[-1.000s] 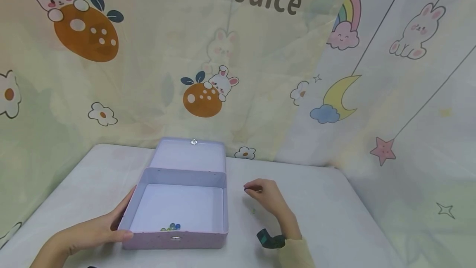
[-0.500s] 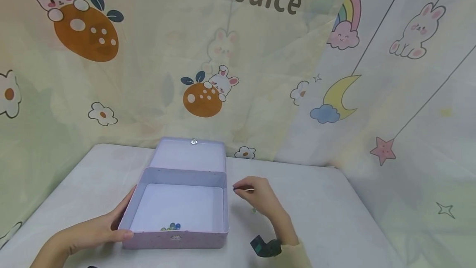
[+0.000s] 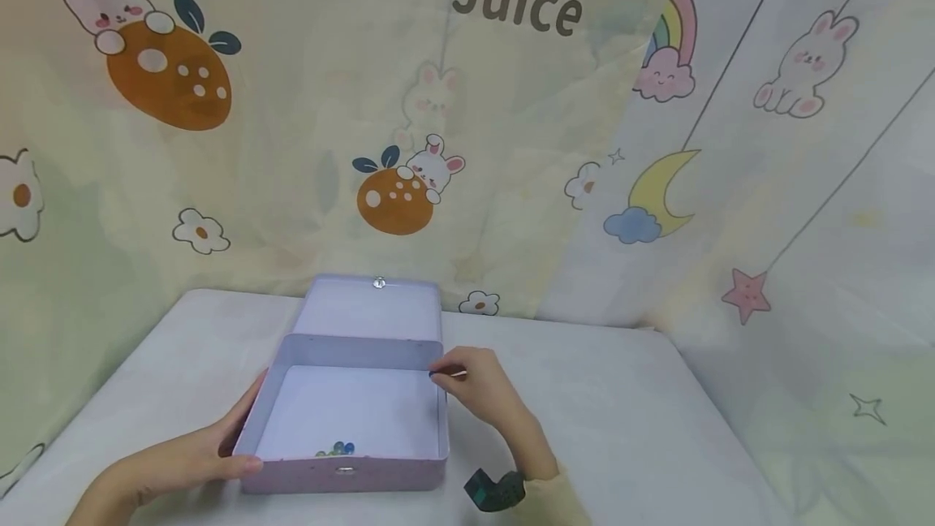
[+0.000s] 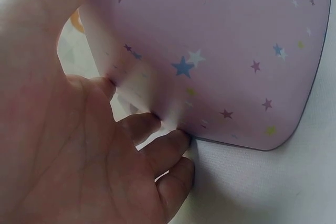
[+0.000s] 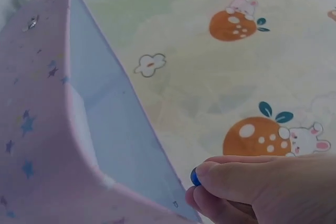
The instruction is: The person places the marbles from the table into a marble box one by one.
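Observation:
A lilac tin box printed with stars stands on the table, its lid tipped back. My left hand grips it at the front left corner, thumb at the front rim and fingertips against the side, as the left wrist view shows. Between thumb and fingers my right hand pinches a dark blue marble, held at the tin's right rim towards the back. Several blue and green marbles lie inside, along the front wall.
The white table extends to the right of the tin. A printed curtain with bunnies and oranges hangs behind it. A dark device is strapped to the right wrist, beside a pale sleeve.
My right hand has moved left with the blue marble, from beside the tin to its right rim. A small green marble on the table no longer shows. The left hand keeps its place.

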Available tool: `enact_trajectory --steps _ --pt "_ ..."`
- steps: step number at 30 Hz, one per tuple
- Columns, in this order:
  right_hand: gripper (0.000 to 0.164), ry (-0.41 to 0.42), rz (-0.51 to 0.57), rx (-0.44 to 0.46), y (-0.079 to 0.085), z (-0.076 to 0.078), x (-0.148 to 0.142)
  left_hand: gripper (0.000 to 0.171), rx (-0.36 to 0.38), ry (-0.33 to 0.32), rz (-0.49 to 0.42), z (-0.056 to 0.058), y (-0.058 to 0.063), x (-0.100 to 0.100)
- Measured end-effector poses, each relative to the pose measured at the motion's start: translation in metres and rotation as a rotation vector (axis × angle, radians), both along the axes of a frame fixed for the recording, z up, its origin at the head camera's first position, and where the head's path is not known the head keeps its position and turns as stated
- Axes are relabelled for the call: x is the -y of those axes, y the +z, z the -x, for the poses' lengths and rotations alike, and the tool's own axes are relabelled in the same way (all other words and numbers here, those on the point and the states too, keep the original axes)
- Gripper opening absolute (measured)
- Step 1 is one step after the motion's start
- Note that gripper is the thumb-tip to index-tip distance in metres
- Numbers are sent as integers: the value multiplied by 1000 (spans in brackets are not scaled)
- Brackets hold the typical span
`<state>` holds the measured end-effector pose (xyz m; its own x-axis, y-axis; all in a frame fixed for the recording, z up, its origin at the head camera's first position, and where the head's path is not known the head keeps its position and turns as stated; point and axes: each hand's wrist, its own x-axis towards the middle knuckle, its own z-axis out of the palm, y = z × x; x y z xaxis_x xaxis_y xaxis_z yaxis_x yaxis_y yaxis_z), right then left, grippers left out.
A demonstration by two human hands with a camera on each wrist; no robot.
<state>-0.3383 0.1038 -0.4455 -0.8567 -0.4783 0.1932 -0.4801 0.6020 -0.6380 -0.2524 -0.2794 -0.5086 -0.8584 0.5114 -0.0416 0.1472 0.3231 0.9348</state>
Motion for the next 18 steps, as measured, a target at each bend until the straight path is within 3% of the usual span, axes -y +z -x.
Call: enact_trajectory --steps 6,12,18 --pt "13 50 -174 -8 10 11 14 102 22 -10 4 0 2 -3" --pt "13 97 -336 50 13 23 26 102 30 -12 41 0 3 -1" --pt "9 190 -500 36 17 31 37 102 41 -3 68 0 3 0"
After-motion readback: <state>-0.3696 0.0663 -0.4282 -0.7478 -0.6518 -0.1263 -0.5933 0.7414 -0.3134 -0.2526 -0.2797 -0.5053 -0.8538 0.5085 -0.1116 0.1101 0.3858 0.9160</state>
